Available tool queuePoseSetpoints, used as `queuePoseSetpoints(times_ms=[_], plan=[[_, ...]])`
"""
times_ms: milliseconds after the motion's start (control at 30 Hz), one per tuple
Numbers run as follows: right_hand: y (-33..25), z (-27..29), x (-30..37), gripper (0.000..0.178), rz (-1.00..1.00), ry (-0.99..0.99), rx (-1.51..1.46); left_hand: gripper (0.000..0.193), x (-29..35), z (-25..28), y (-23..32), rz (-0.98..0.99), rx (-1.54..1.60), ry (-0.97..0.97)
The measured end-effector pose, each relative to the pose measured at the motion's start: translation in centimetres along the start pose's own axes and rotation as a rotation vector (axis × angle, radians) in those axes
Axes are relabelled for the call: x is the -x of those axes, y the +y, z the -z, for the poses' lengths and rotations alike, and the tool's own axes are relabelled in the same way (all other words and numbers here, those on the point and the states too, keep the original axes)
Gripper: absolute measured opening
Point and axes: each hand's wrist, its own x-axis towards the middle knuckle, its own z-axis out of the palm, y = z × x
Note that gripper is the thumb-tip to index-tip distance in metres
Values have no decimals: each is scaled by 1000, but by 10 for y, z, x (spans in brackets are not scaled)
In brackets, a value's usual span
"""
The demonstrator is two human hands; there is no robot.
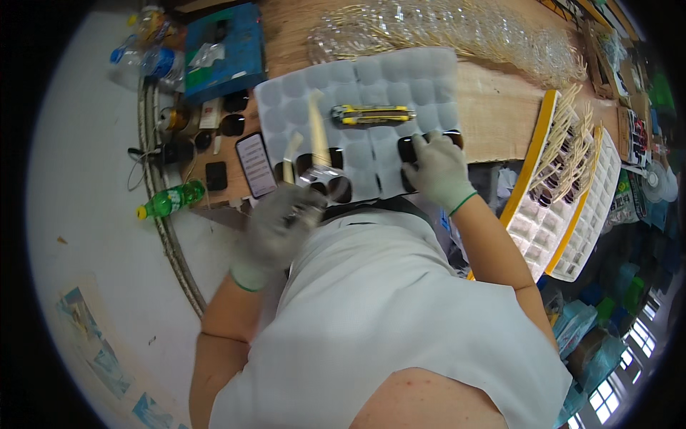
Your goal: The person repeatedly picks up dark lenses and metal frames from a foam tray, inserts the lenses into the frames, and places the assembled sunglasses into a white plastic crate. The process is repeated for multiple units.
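Observation:
My left hand (275, 225), in a grey glove and somewhat blurred, is closed on an eyeglass frame (319, 132) with a clear front and cream temples that point away from me. Below and around the frame, several dark lenses (340, 190) lie on a pale padded sheet with round dimples (289, 93). My right hand (441, 173), gloved too, reaches onto the sheet's near right part. Its fingers are spread, touching or just over a dark lens (406, 149); another dark lens edge shows beyond the fingers. A yellow and black utility knife (373, 114) rests across the sheet.
Many clear frames (443, 28) are heaped along the table's far side. On the right, a yellow-edged tray (532, 232) carries frames with dark lenses. Leftward are a phone (256, 164), a blue box (225, 53), a green bottle (171, 199) and a can (171, 119).

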Motion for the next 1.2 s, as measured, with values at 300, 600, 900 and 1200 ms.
queuePoseSetpoints(times_ms=[300,600,900,1200], plan=[[-9,-10,-14,37,-81,51,-1,21,53,6,-8,-122,38,-279],[-20,-16,-7,39,-189,43,-66,19,60,21,-26,-85,230,-278],[-16,-1,-10,43,-216,-12,-245,17,43,4,-23,-75,219,-264],[-53,39,93,34,284,51,-1594,23,10,-64,20,19,272,-76]])
